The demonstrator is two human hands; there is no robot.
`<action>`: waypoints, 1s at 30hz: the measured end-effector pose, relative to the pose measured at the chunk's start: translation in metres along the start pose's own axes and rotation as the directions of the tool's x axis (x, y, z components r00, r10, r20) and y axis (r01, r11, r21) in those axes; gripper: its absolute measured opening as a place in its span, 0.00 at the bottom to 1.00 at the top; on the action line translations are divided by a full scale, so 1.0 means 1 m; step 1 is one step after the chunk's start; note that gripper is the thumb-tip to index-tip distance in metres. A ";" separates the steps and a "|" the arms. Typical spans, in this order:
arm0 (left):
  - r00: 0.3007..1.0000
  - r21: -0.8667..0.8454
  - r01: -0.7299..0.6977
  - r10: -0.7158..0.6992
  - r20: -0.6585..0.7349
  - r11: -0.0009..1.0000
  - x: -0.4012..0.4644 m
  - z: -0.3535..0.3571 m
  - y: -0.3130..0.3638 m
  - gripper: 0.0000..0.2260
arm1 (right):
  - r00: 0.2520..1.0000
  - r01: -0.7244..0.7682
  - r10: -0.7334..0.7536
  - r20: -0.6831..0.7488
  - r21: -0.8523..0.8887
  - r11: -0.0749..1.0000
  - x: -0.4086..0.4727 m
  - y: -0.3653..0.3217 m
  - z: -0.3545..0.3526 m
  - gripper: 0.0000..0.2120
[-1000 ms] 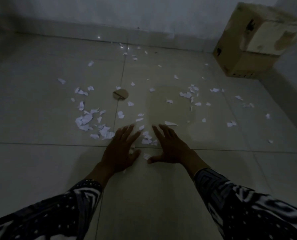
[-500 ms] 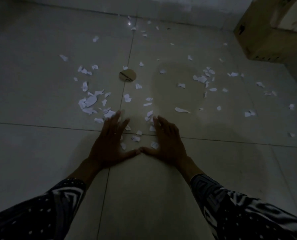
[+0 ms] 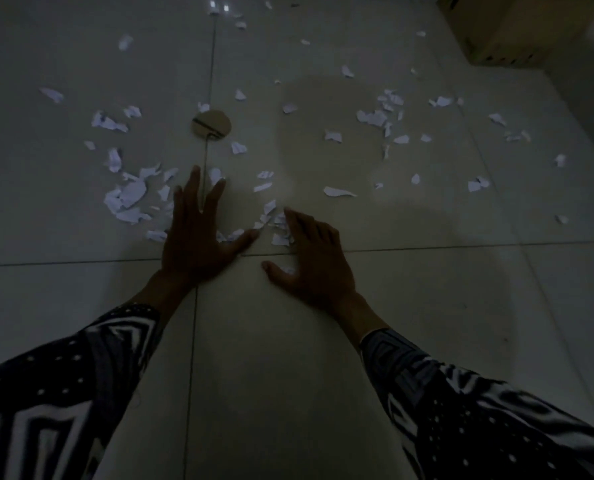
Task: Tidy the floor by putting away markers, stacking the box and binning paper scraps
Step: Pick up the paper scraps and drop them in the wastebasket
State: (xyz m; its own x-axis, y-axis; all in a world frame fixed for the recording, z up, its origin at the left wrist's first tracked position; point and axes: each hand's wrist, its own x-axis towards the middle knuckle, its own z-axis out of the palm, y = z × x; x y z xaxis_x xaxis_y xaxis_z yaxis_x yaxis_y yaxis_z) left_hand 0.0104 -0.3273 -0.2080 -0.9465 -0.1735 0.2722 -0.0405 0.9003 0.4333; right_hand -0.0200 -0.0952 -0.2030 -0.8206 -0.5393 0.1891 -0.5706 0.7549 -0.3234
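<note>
White paper scraps lie scattered over the pale tiled floor, with a denser heap (image 3: 129,199) left of centre and another cluster (image 3: 380,114) at the upper right. My left hand (image 3: 195,237) lies flat on the floor, fingers spread, just right of the heap. My right hand (image 3: 314,258) rests palm down, fingers slightly bent, its fingertips touching a small bunch of scraps (image 3: 276,226) between both hands. The cardboard box (image 3: 496,32) sits at the top right, cut off by the frame. No markers are visible.
A round brown cardboard disc (image 3: 211,123) lies on a tile joint beyond my left hand. A wall rises at the right edge beside the box. The room is dim. Bare tiles stretch toward me, under my patterned sleeves.
My view has tilted down and closer to the floor. My left hand has slid forward toward the heap, and my hands have moved apart, with a few scraps gathered between them.
</note>
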 end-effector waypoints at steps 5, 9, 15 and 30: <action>0.966 -0.043 0.022 -0.032 -0.257 0.999 -0.003 -0.010 -0.003 0.28 | 1.000 -0.009 0.010 0.011 -0.023 1.000 -0.001 0.000 -0.001 0.44; 0.810 -0.093 0.298 -0.304 -0.502 0.950 -0.007 -0.027 -0.018 0.22 | 1.000 -0.015 0.015 0.015 -0.023 1.000 -0.002 0.000 -0.001 0.43; 0.738 -0.232 0.474 -0.527 -0.421 0.850 0.003 -0.051 -0.060 0.20 | 1.000 -0.009 0.009 0.004 -0.017 1.000 -0.002 0.000 0.000 0.42; 0.966 -0.287 0.209 -0.243 -0.088 0.935 -0.003 -0.001 0.019 0.21 | 1.000 -0.011 0.011 -0.006 0.037 0.999 -0.002 -0.003 0.000 0.48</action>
State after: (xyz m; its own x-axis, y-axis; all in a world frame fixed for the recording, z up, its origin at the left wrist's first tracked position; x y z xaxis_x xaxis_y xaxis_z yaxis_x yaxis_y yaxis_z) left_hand 0.0131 -0.3103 -0.2000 -0.8763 -0.4213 0.2336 -0.1434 0.6910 0.7085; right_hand -0.0170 -0.0963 -0.2023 -0.8270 -0.5286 0.1914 -0.5602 0.7463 -0.3596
